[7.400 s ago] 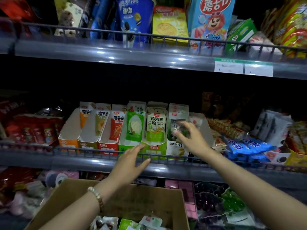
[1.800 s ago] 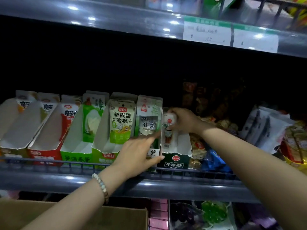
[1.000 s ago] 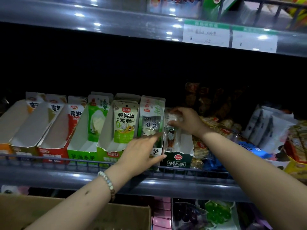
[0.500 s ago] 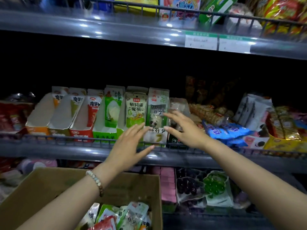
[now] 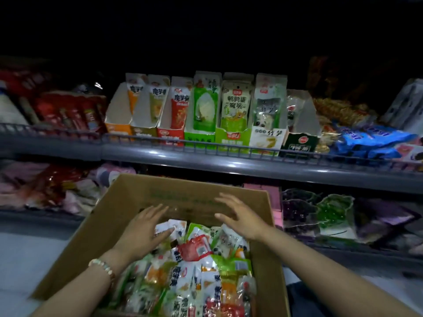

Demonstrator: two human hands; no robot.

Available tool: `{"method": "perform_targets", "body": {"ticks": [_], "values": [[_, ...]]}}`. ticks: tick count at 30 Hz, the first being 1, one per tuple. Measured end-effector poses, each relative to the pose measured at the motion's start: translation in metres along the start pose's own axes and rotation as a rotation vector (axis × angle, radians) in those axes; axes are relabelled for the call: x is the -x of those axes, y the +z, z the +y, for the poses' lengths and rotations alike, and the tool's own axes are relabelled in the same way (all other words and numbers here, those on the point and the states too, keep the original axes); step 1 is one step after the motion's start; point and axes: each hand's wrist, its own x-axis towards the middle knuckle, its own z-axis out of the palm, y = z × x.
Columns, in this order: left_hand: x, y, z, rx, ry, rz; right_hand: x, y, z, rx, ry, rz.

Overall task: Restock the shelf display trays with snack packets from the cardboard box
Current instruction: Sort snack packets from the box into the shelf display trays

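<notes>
Hovering over the box (image 5: 183, 197), my left hand (image 5: 143, 233) and right hand (image 5: 241, 219) spread their fingers (image 5: 155, 211), holding nothing; packets (image 5: 194, 268) lie just beneath my fingertips, trays (image 5: 119, 106) well beyond them.

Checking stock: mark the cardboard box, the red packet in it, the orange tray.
cardboard box (image 5: 183, 197): head view, inner back wall.
red packet (image 5: 194, 247): head view, its middle.
orange tray (image 5: 117, 128): head view, front panel.

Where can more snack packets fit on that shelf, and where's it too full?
Bare room shows in front of the packets in the orange tray, yellow tray and red tray on the left, and in the dark tray at the right end. The two green trays and the white tray between look full.
</notes>
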Motion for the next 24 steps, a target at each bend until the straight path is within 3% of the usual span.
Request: {"method": "perform_targets", "body": {"ticks": [6,12,18,22,24], "values": [[0.004,0.03,-0.034,0.041,-0.133,-0.255,-0.016,0.082,0.018,-0.179,0.258,-0.232],[-0.02,0.06,-0.059,0.044,-0.206,-0.491,-0.041,0.131,0.028,-0.328,0.44,-0.246],[-0.03,0.091,-0.074,-0.056,-0.207,-0.605,-0.077,0.166,0.026,-0.152,0.385,-0.234],[-0.029,0.1,-0.069,-0.129,-0.166,-0.704,-0.103,0.183,0.013,-0.17,0.457,-0.387],[-0.031,0.102,-0.07,-0.179,-0.078,-0.711,-0.11,0.192,0.014,-0.272,0.491,-0.369]]}}
